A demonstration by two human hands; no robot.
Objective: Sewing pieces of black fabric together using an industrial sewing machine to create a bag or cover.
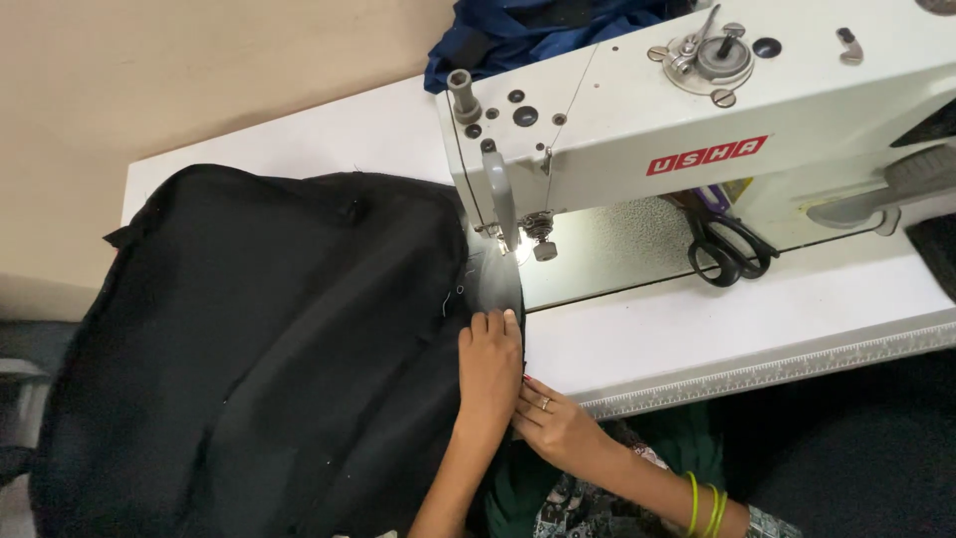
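Head view, only one: large black fabric piece [269, 339] fills the left half of the frame, draped over the white sewing table [697, 329] and hanging off its near and left edges. Its right edge runs up to the needle area [518, 239] of the white sewing machine [717, 120], centre frame, lit by the machine lamp. Left hand [490, 364] at lower centre lies palm down on the fabric's right edge just below the presser foot, fingers [496, 321] extended and close together, pressing flat; not pinching anything that I can see. Right hand [550, 418] sits just below and right of it, at the table's near edge, touching the left hand's side. Its fingers are loosely curled with fingertips at the fabric edge; whether they actually pinch cloth is hidden by the left hand, cannot tell. Ring on one finger, green bangles [705, 503] on that wrist at bottom of frame. Black-handled scissors [730, 249] lie on the machine bed right of centre, under the arm, well apart from both hands. Blue cloth [528, 35] bunched behind the machine at top centre. Handwheel [921, 174] at right edge. Thread runs down the machine's front face to the needle.
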